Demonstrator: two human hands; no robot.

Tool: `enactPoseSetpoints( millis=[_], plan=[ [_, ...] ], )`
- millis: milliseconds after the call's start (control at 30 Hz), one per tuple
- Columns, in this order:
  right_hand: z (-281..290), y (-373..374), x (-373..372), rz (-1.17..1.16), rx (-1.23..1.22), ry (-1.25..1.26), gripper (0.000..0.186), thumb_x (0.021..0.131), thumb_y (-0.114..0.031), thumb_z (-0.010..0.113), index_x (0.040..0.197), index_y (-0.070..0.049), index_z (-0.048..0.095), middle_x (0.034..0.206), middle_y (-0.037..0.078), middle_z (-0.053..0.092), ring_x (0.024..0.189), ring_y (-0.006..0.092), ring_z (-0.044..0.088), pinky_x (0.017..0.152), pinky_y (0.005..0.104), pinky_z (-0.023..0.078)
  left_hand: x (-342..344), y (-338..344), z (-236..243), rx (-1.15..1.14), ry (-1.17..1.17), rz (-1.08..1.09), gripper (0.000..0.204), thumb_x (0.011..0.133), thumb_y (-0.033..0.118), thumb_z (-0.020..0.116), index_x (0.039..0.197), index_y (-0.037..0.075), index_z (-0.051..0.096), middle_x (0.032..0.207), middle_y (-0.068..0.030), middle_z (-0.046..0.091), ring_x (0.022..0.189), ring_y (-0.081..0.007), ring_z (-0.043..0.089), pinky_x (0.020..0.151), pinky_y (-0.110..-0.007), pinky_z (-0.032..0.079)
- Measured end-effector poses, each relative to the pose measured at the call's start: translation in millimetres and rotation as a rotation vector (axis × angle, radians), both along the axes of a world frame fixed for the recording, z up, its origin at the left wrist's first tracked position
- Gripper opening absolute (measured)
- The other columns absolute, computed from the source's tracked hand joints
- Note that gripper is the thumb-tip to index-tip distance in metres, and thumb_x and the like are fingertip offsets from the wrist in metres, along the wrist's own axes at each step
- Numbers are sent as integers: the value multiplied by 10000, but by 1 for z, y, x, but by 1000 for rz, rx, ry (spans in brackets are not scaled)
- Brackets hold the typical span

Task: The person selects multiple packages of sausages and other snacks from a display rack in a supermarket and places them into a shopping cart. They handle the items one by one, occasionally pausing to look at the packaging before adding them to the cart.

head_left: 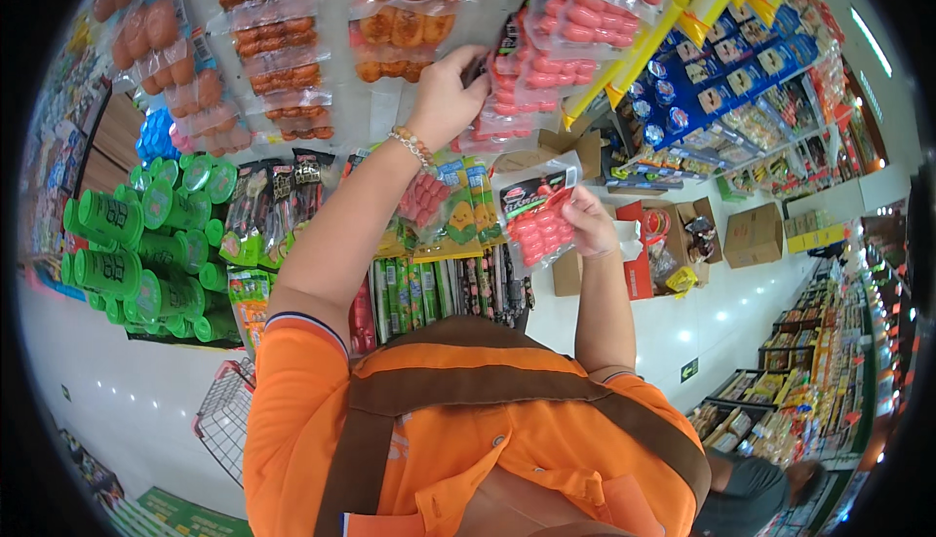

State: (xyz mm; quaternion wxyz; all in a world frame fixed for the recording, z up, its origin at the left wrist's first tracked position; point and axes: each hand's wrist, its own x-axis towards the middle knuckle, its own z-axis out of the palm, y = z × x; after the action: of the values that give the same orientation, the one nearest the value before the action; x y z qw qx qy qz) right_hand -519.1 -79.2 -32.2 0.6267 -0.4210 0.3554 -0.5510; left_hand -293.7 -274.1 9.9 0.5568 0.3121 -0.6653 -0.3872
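Observation:
My right hand pinches the edge of a clear pack of small pink sausages with a dark label at its top. It holds this pack up in front of my chest, above the boxes. Higher up, my left hand, with a beaded bracelet on its wrist, is closed at the left edge of the hanging packs of pink sausages. Its fingertips are partly hidden there. Left of that hand hang vacuum packs of browned sausages. Another pack of pink sausages lies below my left wrist.
Green lidded tubs are stacked at the left. Bagged snacks stand in rows near my chest. Yellow bags hang at the upper right, by a blue display. Cartons sit on the floor; a shopping cart stands lower left.

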Motion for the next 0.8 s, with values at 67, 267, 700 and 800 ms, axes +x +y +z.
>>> enactPoseSetpoints(
  millis=[67,267,700,800],
  plan=[
    [16,0,-4,-78,-36,42,303,925,-113,652,1200,5,607,1160,95,681,1032,158,648,916,325,508,0,1,-2,-49,38,5,335,865,61,639,1191,-13,620,1046,-202,708,969,-249,711,849,-329,540],
    [98,8,-8,-275,-136,237,216,941,-9,591,1155,-34,595,1108,59,685,971,106,632,904,279,488,22,47,-1,-89,-133,62,592,961,152,584,1455,-54,331,1416,-289,482,1350,-369,459,1115,-415,362],
    [343,-34,0,-558,-969,688,362,922,25,524,1270,-57,582,1164,54,617,1019,113,596,889,258,499,5,20,296,-835,18,271,466,955,247,594,1277,-83,525,1244,-215,590,1190,-326,557,1031,-406,418],
    [365,-58,4,-438,-985,652,406,895,23,538,1286,-73,584,1158,41,621,947,95,600,855,254,514,-11,-2,362,-430,-16,-16,466,1003,338,531,1276,-39,559,1247,-154,616,1169,-245,568,1025,-355,422]
  ],
)
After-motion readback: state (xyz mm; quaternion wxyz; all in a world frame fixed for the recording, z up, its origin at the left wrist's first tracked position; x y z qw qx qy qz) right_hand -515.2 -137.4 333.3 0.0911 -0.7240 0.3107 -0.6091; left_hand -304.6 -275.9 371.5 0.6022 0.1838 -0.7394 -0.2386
